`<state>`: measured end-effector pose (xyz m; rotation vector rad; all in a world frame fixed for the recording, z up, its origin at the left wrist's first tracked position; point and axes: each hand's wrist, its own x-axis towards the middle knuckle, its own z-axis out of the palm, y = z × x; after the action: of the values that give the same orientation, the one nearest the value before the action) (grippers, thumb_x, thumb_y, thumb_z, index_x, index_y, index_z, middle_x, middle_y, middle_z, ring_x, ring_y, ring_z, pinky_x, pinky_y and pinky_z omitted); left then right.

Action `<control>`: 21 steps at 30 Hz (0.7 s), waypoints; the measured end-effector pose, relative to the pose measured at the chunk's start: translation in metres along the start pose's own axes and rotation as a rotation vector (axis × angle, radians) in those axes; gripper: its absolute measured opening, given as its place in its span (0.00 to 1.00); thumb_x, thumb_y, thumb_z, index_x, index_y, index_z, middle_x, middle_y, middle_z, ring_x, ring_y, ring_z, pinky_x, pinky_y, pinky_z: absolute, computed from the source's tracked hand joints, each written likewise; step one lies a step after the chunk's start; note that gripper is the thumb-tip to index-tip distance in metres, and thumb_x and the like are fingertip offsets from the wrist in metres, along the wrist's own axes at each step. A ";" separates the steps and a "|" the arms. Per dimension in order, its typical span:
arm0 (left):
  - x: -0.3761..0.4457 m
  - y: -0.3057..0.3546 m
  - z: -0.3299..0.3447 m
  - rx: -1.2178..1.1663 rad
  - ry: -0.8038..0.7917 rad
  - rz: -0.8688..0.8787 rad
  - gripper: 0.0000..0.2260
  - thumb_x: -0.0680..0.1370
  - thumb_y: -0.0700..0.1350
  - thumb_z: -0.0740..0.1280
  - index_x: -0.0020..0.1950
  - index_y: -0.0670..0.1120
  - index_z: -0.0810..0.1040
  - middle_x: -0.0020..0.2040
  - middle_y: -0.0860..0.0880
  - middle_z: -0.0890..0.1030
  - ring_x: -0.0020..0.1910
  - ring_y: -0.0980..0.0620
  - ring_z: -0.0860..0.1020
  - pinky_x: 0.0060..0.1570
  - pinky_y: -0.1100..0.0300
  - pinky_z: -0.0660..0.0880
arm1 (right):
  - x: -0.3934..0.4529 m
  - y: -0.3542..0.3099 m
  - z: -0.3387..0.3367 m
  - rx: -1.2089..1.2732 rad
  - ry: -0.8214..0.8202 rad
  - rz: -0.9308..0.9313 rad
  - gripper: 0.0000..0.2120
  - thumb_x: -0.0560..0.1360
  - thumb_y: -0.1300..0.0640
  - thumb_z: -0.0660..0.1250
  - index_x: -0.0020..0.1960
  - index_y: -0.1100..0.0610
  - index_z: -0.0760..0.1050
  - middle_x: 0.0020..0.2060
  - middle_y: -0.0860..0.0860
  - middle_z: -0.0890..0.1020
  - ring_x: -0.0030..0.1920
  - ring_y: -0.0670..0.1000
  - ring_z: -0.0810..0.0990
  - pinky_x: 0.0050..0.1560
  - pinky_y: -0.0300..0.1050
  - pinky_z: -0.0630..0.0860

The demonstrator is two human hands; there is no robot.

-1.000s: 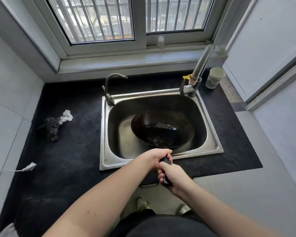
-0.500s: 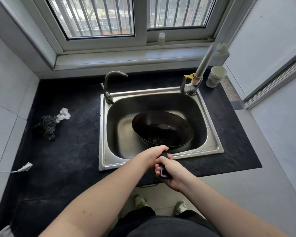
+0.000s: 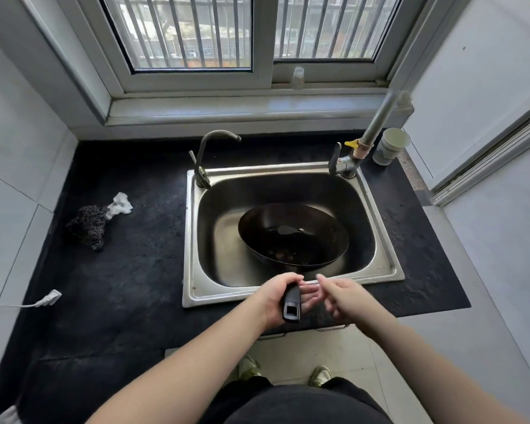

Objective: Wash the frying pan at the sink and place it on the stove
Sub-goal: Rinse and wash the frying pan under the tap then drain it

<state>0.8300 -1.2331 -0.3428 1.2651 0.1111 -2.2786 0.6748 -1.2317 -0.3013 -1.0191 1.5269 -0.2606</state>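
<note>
A dark frying pan (image 3: 291, 237) with food residue and a little water sits tilted inside the steel sink (image 3: 196, 240). Its black handle (image 3: 291, 306) sticks out over the sink's near rim. My left hand (image 3: 276, 296) grips that handle. My right hand (image 3: 341, 296) is just right of the handle, off it, fingers loosely spread and blurred by motion. A curved faucet (image 3: 210, 154) stands at the sink's back left; a second tap (image 3: 343, 162) on a grey pipe stands at the back right. No stove is in view.
A steel-wool scourer (image 3: 88, 223) and a white rag (image 3: 121, 203) lie on the black counter left of the sink. A white plug and cable (image 3: 48, 298) lie further left. A white cup (image 3: 390, 145) stands back right. The window sill runs behind.
My right hand has let go of the pan handle and moved off to the right. My left hand keeps hold of the handle. The pan has stayed in the sink.
</note>
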 end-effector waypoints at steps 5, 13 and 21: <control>0.002 -0.008 -0.006 -0.003 0.020 -0.041 0.12 0.81 0.39 0.58 0.37 0.41 0.70 0.24 0.48 0.73 0.18 0.55 0.73 0.19 0.67 0.71 | 0.012 0.028 -0.038 -0.006 0.245 -0.001 0.19 0.80 0.49 0.60 0.35 0.57 0.76 0.20 0.46 0.73 0.20 0.42 0.68 0.25 0.35 0.66; -0.001 0.002 -0.010 0.102 0.056 -0.085 0.12 0.82 0.44 0.59 0.39 0.45 0.68 0.23 0.51 0.67 0.16 0.58 0.64 0.15 0.70 0.61 | 0.033 0.049 -0.076 0.093 0.409 0.018 0.16 0.81 0.55 0.59 0.41 0.62 0.79 0.26 0.50 0.75 0.23 0.45 0.69 0.26 0.35 0.68; 0.002 0.004 0.002 0.131 0.098 -0.120 0.12 0.82 0.44 0.59 0.39 0.44 0.66 0.24 0.51 0.67 0.16 0.58 0.64 0.14 0.68 0.61 | 0.082 0.029 -0.119 0.155 0.403 -0.029 0.16 0.79 0.53 0.59 0.40 0.59 0.80 0.28 0.52 0.76 0.25 0.48 0.71 0.26 0.39 0.67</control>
<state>0.8296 -1.2378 -0.3424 1.4751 0.0756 -2.3579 0.5645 -1.3180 -0.3474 -0.9001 1.8204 -0.6250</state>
